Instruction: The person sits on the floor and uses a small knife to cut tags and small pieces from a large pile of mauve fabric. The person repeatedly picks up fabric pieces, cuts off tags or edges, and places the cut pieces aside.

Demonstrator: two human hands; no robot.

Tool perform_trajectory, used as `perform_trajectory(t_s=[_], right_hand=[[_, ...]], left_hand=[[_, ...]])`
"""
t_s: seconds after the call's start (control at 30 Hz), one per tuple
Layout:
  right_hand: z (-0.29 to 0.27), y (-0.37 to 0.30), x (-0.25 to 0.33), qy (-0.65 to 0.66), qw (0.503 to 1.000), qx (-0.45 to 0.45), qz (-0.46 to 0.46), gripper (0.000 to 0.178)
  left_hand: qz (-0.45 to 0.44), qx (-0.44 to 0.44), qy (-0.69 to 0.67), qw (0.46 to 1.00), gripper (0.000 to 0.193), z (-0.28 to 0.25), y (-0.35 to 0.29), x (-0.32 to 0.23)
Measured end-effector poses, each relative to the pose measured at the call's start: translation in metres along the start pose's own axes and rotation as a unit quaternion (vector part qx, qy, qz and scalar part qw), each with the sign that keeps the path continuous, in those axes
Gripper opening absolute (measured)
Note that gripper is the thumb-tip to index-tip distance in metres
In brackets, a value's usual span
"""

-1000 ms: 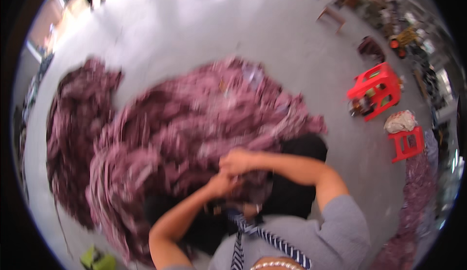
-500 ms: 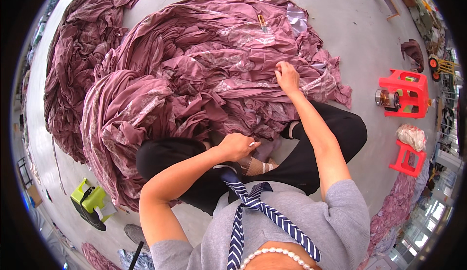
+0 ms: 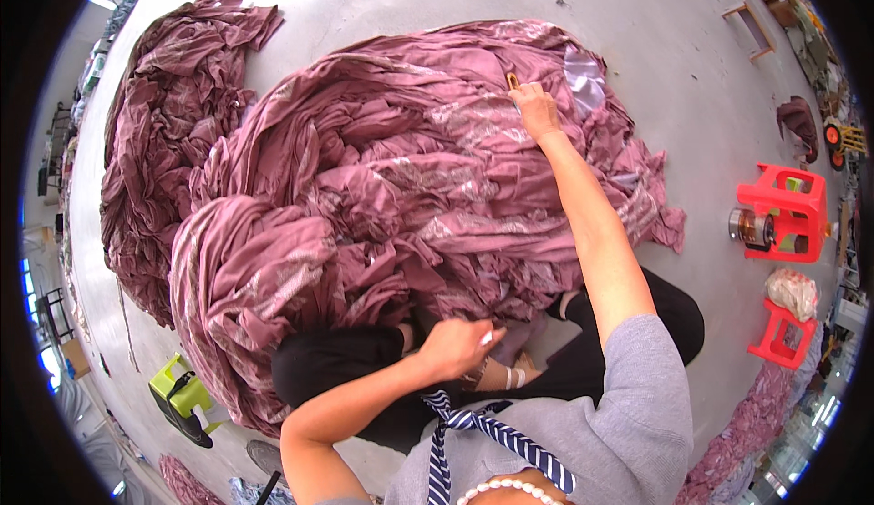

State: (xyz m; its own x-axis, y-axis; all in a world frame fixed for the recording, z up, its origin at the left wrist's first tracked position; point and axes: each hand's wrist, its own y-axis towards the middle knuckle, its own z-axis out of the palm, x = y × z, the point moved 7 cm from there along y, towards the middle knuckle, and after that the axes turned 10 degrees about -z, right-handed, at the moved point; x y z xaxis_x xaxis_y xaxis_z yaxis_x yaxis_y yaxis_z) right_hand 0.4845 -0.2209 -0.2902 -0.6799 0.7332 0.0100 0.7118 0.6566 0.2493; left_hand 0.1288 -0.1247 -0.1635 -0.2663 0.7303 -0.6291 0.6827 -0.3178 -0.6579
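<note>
A big heap of mauve fabric [image 3: 382, 177] with pale patterned bands lies spread before my crossed legs. Toward its far right part reaches my right hand [image 3: 535, 109], its fingers closed at a small pair of yellow-handled thread snips [image 3: 513, 80]. Only the yellow end of the snips shows; my fingers hide the rest. My left hand [image 3: 455, 348] is held closed above my lap, near the heap's close edge. Something small and white [image 3: 488, 337] shows at its fingertips; I cannot make out what it is.
A mauve fabric pile [image 3: 164, 141] adjoins the heap at left. On the right stand a red stool [image 3: 794, 218] with a glass jar [image 3: 750, 227] beside it, and a smaller red stool [image 3: 781, 334] bearing a plastic bag [image 3: 790, 292]. A green stool [image 3: 180, 387] is at lower left.
My right hand has moved farther out across the fabric to the snips, which lay uncovered before. My left hand stays closed over my lap. The whole view has shifted slightly.
</note>
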Motion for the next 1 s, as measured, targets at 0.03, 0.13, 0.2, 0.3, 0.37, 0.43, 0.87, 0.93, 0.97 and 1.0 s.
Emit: perform_trajectory(t_s=[0.03, 0.13, 0.2, 0.3, 0.37, 0.43, 0.87, 0.93, 0.97, 1.0], right_hand=[[0.009, 0.01, 0.005, -0.035, 0.998, 0.036, -0.034, 0.016], [0.042, 0.019, -0.006, -0.115, 0.984, 0.103, -0.087, 0.021], [0.059, 0.015, -0.018, -0.177, 0.968, 0.129, -0.123, 0.027], [0.046, 0.018, -0.018, -0.207, 0.95, 0.112, -0.207, 0.021], [0.033, 0.002, -0.027, -0.2, 0.945, 0.104, -0.238, 0.015], [0.021, -0.007, -0.035, -0.172, 0.948, 0.115, -0.241, 0.014], [0.008, -0.101, -0.064, 0.449, 0.811, 0.013, 0.375, 0.022], [0.001, -0.085, -0.062, 0.299, 0.911, -0.006, 0.285, 0.028], [0.005, -0.092, -0.067, 0.297, 0.917, -0.022, 0.265, 0.031], [0.001, -0.083, -0.046, 0.305, 0.923, -0.029, 0.234, 0.033]], left_hand=[[-0.009, 0.006, -0.004, 1.0, 0.032, -0.001, -0.001, 0.0], [0.011, 0.02, -0.035, 0.999, 0.027, 0.002, 0.001, 0.002], [0.0, 0.015, -0.045, 0.999, 0.03, -0.003, 0.006, 0.004], [-0.014, -0.016, -0.071, 0.997, 0.038, -0.009, 0.007, 0.004], [-0.008, -0.006, -0.064, 0.998, 0.038, -0.009, 0.007, -0.001], [-0.005, -0.012, -0.047, 0.999, 0.038, -0.005, 0.009, 0.0], [0.017, -0.033, -0.018, 0.999, 0.025, 0.007, 0.018, 0.013], [0.043, -0.035, 0.02, 0.998, 0.021, 0.011, 0.019, 0.012], [0.057, -0.023, 0.031, 0.998, 0.019, 0.012, 0.019, 0.01], [0.056, -0.017, 0.033, 0.998, 0.018, 0.013, 0.018, 0.011]])
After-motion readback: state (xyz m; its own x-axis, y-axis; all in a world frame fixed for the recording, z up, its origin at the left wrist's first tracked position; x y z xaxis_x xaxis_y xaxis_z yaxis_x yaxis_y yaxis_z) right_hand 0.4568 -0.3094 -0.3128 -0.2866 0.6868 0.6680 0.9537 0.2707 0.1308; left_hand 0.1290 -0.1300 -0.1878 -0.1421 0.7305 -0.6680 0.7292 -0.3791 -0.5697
